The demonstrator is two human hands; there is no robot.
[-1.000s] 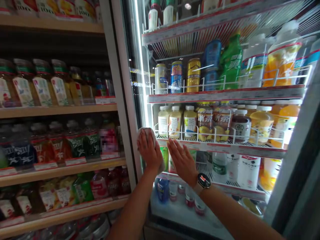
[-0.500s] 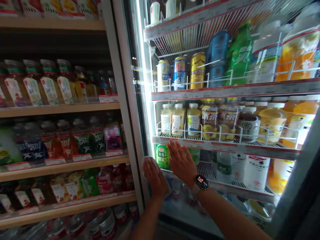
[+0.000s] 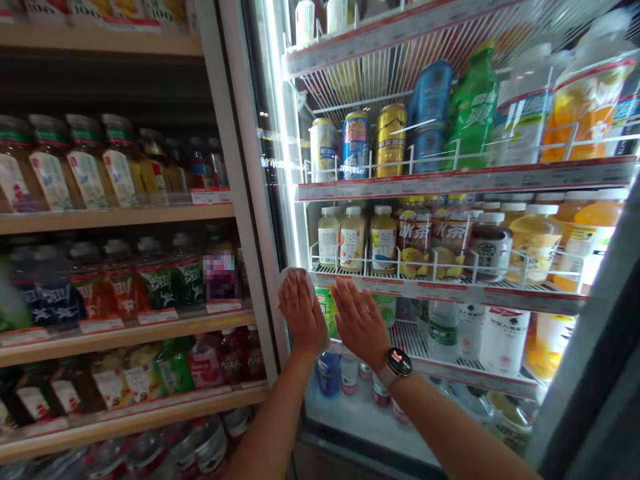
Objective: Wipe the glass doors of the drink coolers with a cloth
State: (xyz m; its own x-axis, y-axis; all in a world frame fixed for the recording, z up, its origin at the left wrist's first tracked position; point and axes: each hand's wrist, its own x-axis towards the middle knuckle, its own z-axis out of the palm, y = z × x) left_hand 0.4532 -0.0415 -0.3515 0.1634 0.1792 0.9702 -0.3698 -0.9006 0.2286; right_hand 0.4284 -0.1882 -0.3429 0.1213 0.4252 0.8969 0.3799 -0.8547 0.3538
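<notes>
A pale cloth (image 3: 287, 279) lies under my left hand (image 3: 303, 312), which presses it flat against the left edge of a glass cooler door (image 3: 320, 417). My right hand (image 3: 361, 317) is spread flat on the glass just to the right, fingers apart, with nothing in it. A watch (image 3: 399, 362) is on my right wrist. Behind the glass, near my fingers, stands a green package (image 3: 327, 310), partly covered by my hands.
Inside the lit cooler, wire shelves (image 3: 450, 290) hold bottles and cans, with a green bottle (image 3: 475, 110) higher up. Wooden shelves (image 3: 115, 217) of drinks stand on the left, beside a grey upright frame (image 3: 225, 133).
My left hand has moved up along the door's left edge with the cloth. My right hand has stayed nearly in place on the glass. The view has shifted slightly.
</notes>
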